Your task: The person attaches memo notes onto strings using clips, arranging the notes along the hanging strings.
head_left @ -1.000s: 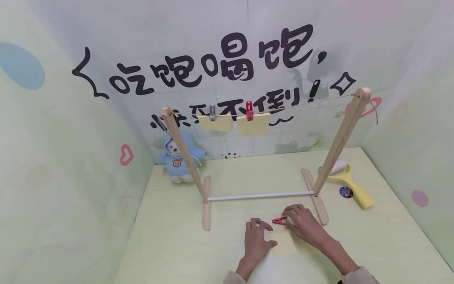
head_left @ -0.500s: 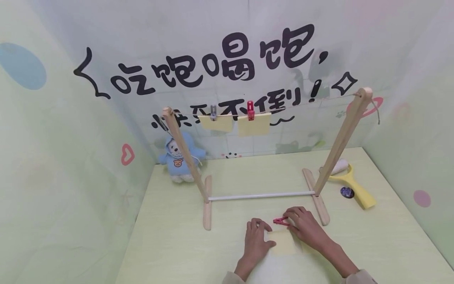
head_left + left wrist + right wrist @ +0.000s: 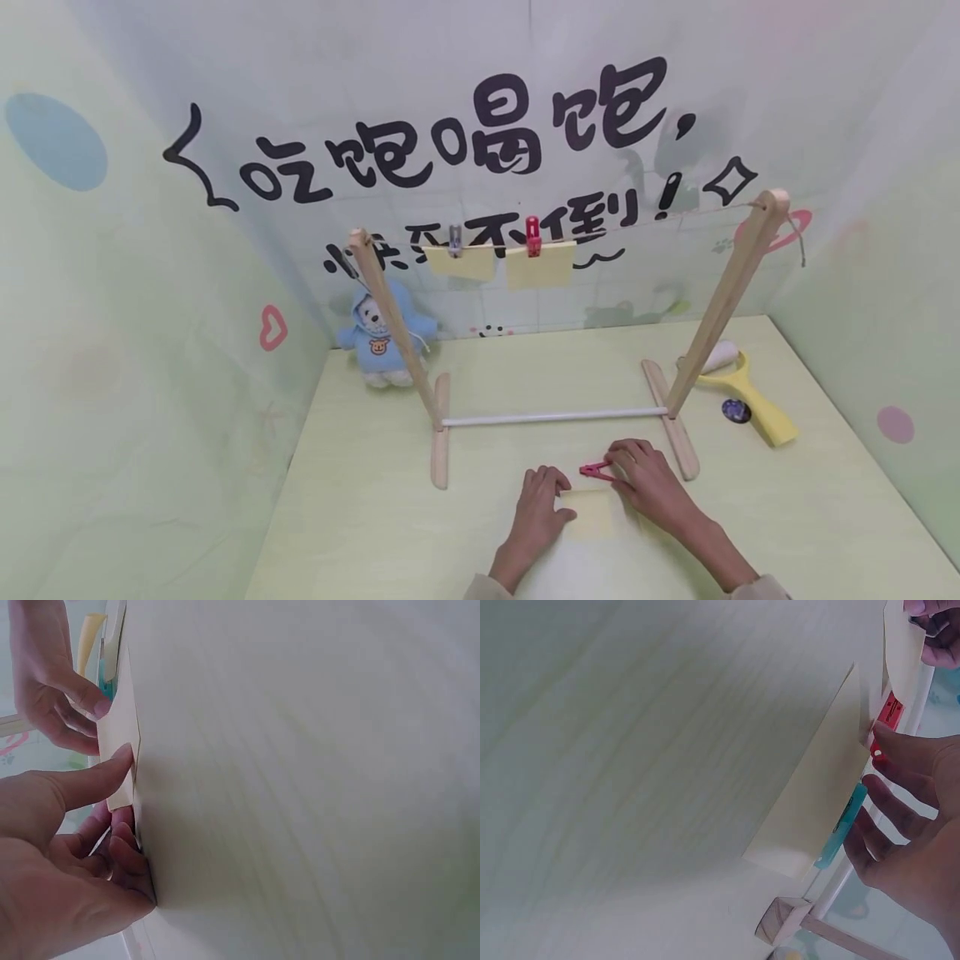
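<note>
My left hand (image 3: 538,510) pinches a pale yellow paper note (image 3: 591,515) at its left edge, thumb on the near face. In the left wrist view the note stands partly raised off the tabletop. My right hand (image 3: 651,482) holds a red clothespin (image 3: 596,471) by its handle ends, just beyond the note's upper right corner. The right wrist view shows the red clothespin's nose close to the note in my left hand. A second yellow note (image 3: 806,802) lies on the table below my right hand, with a teal clothespin (image 3: 842,825) along its far edge.
Beyond the hands stands a wooden frame (image 3: 716,317) with a white crossbar (image 3: 555,416). From its string hang two yellow notes, under a grey clothespin (image 3: 455,240) and a red one. A plush toy (image 3: 378,346) sits back left; a yellow-handled lint roller (image 3: 765,412) lies right.
My left hand has shifted slightly left with the note, away from the right hand. The right hand keeps its hold on the red clothespin. The head view has moved a little.
</note>
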A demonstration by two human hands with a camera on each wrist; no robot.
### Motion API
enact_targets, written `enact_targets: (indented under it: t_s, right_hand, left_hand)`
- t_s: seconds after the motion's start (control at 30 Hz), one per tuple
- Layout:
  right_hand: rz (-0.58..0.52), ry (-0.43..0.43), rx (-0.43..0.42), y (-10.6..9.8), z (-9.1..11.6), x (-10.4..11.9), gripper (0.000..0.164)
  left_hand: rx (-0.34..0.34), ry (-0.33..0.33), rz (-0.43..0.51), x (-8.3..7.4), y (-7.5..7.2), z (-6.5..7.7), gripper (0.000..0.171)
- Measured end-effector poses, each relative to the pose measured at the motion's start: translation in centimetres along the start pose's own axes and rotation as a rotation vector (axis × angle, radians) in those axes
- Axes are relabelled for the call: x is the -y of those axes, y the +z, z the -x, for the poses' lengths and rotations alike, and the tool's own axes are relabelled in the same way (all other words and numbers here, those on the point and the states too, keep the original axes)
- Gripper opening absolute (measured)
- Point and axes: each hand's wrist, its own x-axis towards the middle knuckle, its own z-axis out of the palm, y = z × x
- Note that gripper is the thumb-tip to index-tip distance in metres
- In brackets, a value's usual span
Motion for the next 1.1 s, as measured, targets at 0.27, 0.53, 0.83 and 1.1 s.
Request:
enact_targets:
  t_s: [0.27,0.53,0.83,1.1]
  right_hand:
    - [-0.012,0.014,-0.035,0.2,0.3,-0.2,0.045]
    - [-0.007,0.026,-0.026,0.1,0.3,0.0,0.042]
    - [-0.093,0.115,-0.011,-0.6,0.2,0.0,0.036]
    - [-0.154,0.149,-0.071,-0.8,0.1,-0.2,0.034]
  left_hand:
    - [0.024,0.01,-0.024,0.2,-0.2,-0.1,0.027]
    - [0.072,0.019,-0.024,0.4,-0.6,0.0,0.026]
    - [0.1,0.001,0.133,0.8,-1.0,0.0,0.021]
    - [0.031,0.03,0.185,1.3,-0.7,0.0,0.021]
